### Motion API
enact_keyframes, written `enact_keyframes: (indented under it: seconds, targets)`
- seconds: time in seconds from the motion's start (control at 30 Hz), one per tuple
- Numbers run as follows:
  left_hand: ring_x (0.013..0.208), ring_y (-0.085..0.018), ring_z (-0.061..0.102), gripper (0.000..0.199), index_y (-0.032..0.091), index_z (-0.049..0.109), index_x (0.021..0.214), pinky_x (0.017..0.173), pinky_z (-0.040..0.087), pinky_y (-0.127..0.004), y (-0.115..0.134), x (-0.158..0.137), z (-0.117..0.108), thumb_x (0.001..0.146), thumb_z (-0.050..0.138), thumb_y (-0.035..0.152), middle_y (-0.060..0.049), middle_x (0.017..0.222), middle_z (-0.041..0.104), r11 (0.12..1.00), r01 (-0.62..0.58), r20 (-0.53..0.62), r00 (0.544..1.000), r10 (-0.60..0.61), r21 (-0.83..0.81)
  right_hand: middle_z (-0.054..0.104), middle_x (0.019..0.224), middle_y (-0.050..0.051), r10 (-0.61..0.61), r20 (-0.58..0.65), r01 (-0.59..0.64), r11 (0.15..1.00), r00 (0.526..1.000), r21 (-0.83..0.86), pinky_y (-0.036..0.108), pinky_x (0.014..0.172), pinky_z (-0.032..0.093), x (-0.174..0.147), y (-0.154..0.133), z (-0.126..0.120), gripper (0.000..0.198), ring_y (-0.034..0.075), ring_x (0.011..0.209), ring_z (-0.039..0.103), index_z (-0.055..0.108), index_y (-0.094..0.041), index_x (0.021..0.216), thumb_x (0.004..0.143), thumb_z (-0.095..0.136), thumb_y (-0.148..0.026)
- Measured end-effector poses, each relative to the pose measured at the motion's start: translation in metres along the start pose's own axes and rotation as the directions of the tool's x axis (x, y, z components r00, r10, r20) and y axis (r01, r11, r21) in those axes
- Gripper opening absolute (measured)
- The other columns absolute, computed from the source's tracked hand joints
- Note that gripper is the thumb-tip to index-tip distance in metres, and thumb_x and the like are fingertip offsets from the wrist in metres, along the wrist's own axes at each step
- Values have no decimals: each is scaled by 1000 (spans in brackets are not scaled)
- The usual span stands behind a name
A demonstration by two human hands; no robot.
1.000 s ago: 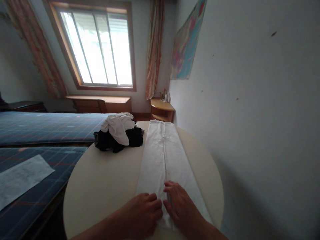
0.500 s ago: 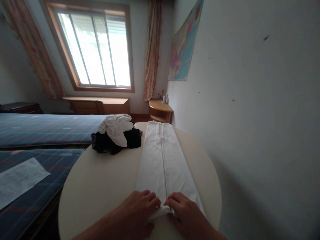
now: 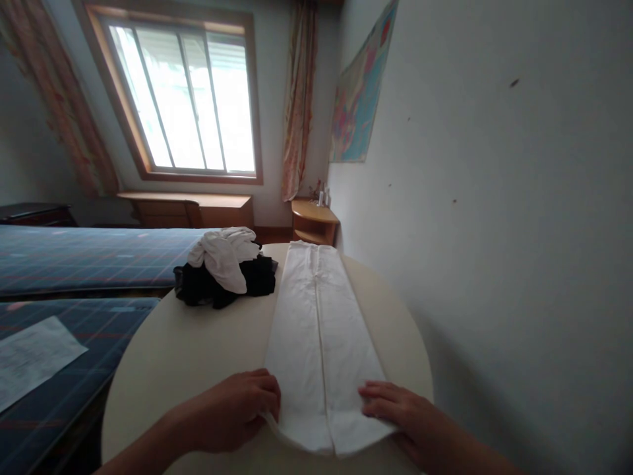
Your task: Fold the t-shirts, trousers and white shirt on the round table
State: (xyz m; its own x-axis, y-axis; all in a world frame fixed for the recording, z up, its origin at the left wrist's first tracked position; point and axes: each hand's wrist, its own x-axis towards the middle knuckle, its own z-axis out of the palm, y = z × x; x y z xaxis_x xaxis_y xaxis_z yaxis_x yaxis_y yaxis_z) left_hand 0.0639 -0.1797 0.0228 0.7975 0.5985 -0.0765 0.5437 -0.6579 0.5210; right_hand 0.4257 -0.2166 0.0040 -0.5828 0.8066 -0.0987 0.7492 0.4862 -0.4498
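Note:
White trousers [image 3: 321, 330] lie lengthwise on the round cream table [image 3: 198, 343], with a gap line running down between the two legs and the leg ends towards me. My left hand [image 3: 247, 406] is closed on the near left corner, its fingers curled around the cloth and lifting that edge slightly. At the near right edge, my right hand [image 3: 405, 415] has its fingers over the top of the cloth, thumb hidden below, holding the edge. The near hem sags a little between the hands.
A heap of black clothes [image 3: 202, 287] topped by a white cloth [image 3: 225, 260] sits at the table's far left. Plaid mattresses [image 3: 99, 257] lie left, one with a paper sheet [image 3: 39, 356]. A white wall [image 3: 494, 264] rises on the right. A corner shelf [image 3: 314, 211] stands beyond.
My hands have moved apart from the middle of the near hem to its two sides. The bunched hem has spread out wide. The view has shifted slightly.

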Motion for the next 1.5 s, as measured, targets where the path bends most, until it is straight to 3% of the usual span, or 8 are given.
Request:
enact_keyframes:
  seconds: [0.27, 0.43, 0.63, 0.83, 0.97, 1.1, 1.33, 1.5]
  targets:
    - [81, -15, 64, 34, 28, 69, 110, 75, 49, -23, 5, -5, -30, 84, 51, 15, 3, 92, 70, 976, 121, 156, 983, -92, -183, 72, 96, 4, 87, 73, -96, 986, 994, 134, 30, 82, 51, 3, -13, -39, 26, 20, 89, 66, 69, -28, 109, 94, 50, -36]
    - [75, -14, 56, 38, 18, 64, 109, 69, 47, -24, -31, 26, -49, 89, 54, 49, 1, 81, 62, 876, 96, -175, 964, -200, -472, 70, 96, 5, 45, -78, -17, 945, 996, 328, 27, 76, 49, 41, 1, -63, 36, 19, 86, 63, 67, -20, 104, 94, 49, -49]
    - [75, -17, 59, 40, 15, 62, 93, 70, 49, -27, -89, 98, -72, 84, 57, 54, -2, 79, 64, 848, -106, -544, 806, -233, -520, 69, 97, 6, 144, -460, 24, 940, 876, 339, 33, 80, 50, 115, 54, -80, 45, 22, 87, 63, 63, -17, 114, 93, 48, -53]
    - [122, -29, 55, 50, 16, 53, 129, 106, 41, -46, -124, 122, -30, 82, 62, 32, -13, 127, 62, 897, 165, -677, 605, -420, -409, 50, 143, 16, 136, -618, -165, 986, 774, 10, 50, 112, 34, 149, 75, -50, 62, 30, 132, 46, 43, -18, 143, 88, 52, -45]
    - [132, -26, 46, 41, 22, 52, 129, 115, 33, -46, -108, 96, -3, 90, 56, 31, -11, 142, 52, 991, 110, -650, 748, -136, -81, 51, 144, 12, -54, -399, -24, 982, 915, -186, 47, 114, 32, 128, 49, -26, 45, 27, 134, 44, 56, -23, 131, 91, 54, -44]
    - [124, -24, 53, 43, 27, 56, 124, 105, 43, -38, -79, 71, 2, 83, 68, 33, -7, 138, 54, 985, -111, -329, 933, 149, 134, 56, 137, 9, -232, -160, 187, 949, 960, -252, 42, 109, 37, 111, 23, -13, 47, 26, 126, 49, 57, -25, 129, 84, 66, -36]
    - [97, -20, 63, 18, 22, 64, 105, 83, 50, -30, -67, 71, 7, 91, 54, 21, -5, 106, 68, 926, -22, -225, 968, 115, 377, 66, 108, 10, -196, -76, 148, 898, 978, -415, 34, 86, 48, 118, 10, -7, 31, 23, 98, 61, 63, -19, 121, 94, 48, -24]
    - [79, -16, 66, 16, 24, 71, 93, 74, 49, -25, -53, 59, -5, 82, 60, 21, 0, 88, 72, 983, 17, -72, 997, -4, 181, 71, 94, 6, -197, 31, 197, 934, 980, -298, 24, 72, 45, 108, -13, -12, 25, 16, 81, 65, 73, -20, 103, 90, 51, -21]
